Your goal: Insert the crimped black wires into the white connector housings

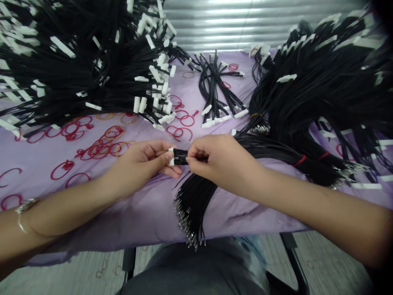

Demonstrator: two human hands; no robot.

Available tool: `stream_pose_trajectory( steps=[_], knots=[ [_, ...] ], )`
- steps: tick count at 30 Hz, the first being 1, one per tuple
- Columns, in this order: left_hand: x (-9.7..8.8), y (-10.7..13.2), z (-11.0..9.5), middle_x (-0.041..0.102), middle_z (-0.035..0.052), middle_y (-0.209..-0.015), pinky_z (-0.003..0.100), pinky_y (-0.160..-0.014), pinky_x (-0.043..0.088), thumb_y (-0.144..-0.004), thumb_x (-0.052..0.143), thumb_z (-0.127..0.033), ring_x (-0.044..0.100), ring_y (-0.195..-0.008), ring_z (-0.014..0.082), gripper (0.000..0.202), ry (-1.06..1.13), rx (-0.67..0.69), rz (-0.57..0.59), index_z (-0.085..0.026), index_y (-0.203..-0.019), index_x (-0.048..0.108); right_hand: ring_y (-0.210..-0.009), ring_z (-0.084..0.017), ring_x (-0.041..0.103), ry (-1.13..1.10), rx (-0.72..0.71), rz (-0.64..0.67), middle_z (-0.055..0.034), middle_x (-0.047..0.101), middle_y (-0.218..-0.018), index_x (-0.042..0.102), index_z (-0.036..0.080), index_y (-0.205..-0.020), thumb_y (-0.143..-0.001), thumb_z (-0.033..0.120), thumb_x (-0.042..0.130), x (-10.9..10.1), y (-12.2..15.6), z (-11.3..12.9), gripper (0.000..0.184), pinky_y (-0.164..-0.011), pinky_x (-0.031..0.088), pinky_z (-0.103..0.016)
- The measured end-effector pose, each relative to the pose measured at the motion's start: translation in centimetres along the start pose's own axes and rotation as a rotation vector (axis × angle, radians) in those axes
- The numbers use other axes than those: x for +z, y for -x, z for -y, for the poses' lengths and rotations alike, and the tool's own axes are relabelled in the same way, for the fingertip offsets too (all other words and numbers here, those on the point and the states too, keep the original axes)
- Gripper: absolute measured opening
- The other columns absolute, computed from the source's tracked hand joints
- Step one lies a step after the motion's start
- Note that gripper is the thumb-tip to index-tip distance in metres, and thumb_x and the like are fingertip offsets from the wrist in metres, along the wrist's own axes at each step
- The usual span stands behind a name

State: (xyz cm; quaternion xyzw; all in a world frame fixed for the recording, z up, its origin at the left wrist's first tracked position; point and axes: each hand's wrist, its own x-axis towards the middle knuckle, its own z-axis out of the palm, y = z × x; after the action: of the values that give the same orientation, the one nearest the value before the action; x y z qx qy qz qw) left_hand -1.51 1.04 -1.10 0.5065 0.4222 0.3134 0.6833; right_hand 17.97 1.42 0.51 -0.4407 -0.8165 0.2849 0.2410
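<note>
left hand (153,162) is clamping a small white plastic rectangular connector (172,156) between thumb and fingers. right hand (215,157) is keeping thumb and forefinger together, pinching thin black insulated wires (181,157) just beside the connector. connector and wires are sitting between the two hands, above the near part of the desk (144,213), which is wearing a wrinkled purple sheet. a fanned bundle of black wires with silver metal tips (196,205) is lying below the right hand, tips pointing toward the near edge. another black wire bundle tied with a red band (276,150) is stretching rightward from behind the right hand. thin red rubber rings (104,143) are scattering left of the left hand, some tangling. farther out, a small stack of black cables with white ends (215,94) is lying beyond the hands. a big heap of black cables with white connectors (92,78) is filling the far left; a similar black cable heap (325,65) is filling the far right. grey slatted metal panel (211,24) is standing behind.
</note>
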Motion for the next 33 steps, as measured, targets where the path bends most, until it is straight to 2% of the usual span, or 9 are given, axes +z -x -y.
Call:
stream_pose_trajectory(
  steps=[6, 12, 19, 23, 26, 29, 33],
  knots=[
    [0.1, 0.1, 0.0, 0.070, -0.0004, -0.077, 0.013, -0.066, 0.058, -0.081, 0.070, -0.026, 0.070, -0.065, 0.0090, 0.013, 0.016, 0.003, -0.002, -0.014, -0.084, 0.066, -0.057, -0.006, 0.044, -0.021, -0.032, -0.018, 0.0017, 0.058, -0.060, 0.063, 0.012, -0.065, -0.075, 0.012, 0.057, 0.3, -0.1, -0.2, 0.012, -0.056, 0.029, -0.020],
    [0.5, 0.0, -0.5, 0.071, 0.0001, -0.078, 0.011, -0.064, 0.057, -0.084, 0.064, -0.015, 0.070, -0.062, 0.0083, 0.004, -0.028, -0.035, -0.032, -0.012, -0.083, 0.065, -0.057, -0.006, 0.044, 0.000, -0.033, 0.005, 0.0009, 0.057, -0.061, 0.062, 0.011, -0.065, -0.076, 0.012, 0.057, 0.6, -0.3, -0.2, 0.013, -0.057, 0.029, -0.020],
    [1.0, 0.1, -0.8, 0.071, -0.0003, -0.071, 0.010, -0.061, 0.056, -0.086, 0.057, -0.008, 0.070, -0.060, 0.0086, 0.011, -0.062, -0.062, -0.058, -0.011, -0.080, 0.065, -0.065, -0.009, 0.048, 0.088, -0.043, 0.034, -0.0018, 0.060, -0.068, 0.064, 0.011, -0.070, -0.081, 0.014, 0.055, 1.2, -0.4, 0.1, 0.014, -0.062, 0.032, -0.022],
    [1.0, 0.1, -0.9, 0.071, -0.0001, -0.072, 0.011, -0.062, 0.057, -0.086, 0.059, -0.009, 0.069, -0.060, 0.0081, 0.008, -0.054, -0.049, -0.048, -0.011, -0.081, 0.065, -0.068, -0.010, 0.051, 0.125, -0.058, 0.067, -0.0028, 0.062, -0.073, 0.065, 0.010, -0.074, -0.083, 0.014, 0.054, 0.8, -0.4, 0.2, 0.014, -0.064, 0.035, -0.022],
    [0.6, 0.1, -0.7, 0.070, 0.0004, -0.076, 0.013, -0.065, 0.058, -0.086, 0.061, -0.014, 0.069, -0.064, 0.0078, 0.006, -0.035, -0.025, -0.030, -0.011, -0.083, 0.065, -0.071, -0.011, 0.054, 0.191, -0.132, 0.125, -0.0048, 0.064, -0.080, 0.065, 0.009, -0.083, -0.085, 0.015, 0.056, 0.2, -0.4, 0.0, 0.011, -0.066, 0.038, -0.023],
    [0.2, 0.0, -0.4, 0.069, 0.0012, -0.076, 0.014, -0.064, 0.058, -0.085, 0.063, -0.019, 0.068, -0.065, 0.0080, 0.009, -0.023, -0.014, -0.023, -0.011, -0.085, 0.065, -0.079, -0.015, 0.058, 0.308, -0.248, 0.146, -0.0076, 0.065, -0.091, 0.063, 0.008, -0.099, -0.087, 0.016, 0.056, -0.6, -0.2, -0.7, 0.016, -0.069, 0.041, -0.026],
    [0.0, 0.0, -0.3, 0.069, 0.0012, -0.072, 0.013, -0.063, 0.057, -0.085, 0.065, -0.023, 0.067, -0.064, 0.0083, 0.012, -0.024, -0.029, -0.021, -0.011, -0.086, 0.065, -0.078, -0.016, 0.058, 0.481, -0.448, 0.111, -0.0069, 0.063, -0.088, 0.063, 0.011, -0.095, -0.093, 0.017, 0.046, -1.6, 0.0, -1.6, 0.018, -0.066, 0.042, -0.027]
  ],
)
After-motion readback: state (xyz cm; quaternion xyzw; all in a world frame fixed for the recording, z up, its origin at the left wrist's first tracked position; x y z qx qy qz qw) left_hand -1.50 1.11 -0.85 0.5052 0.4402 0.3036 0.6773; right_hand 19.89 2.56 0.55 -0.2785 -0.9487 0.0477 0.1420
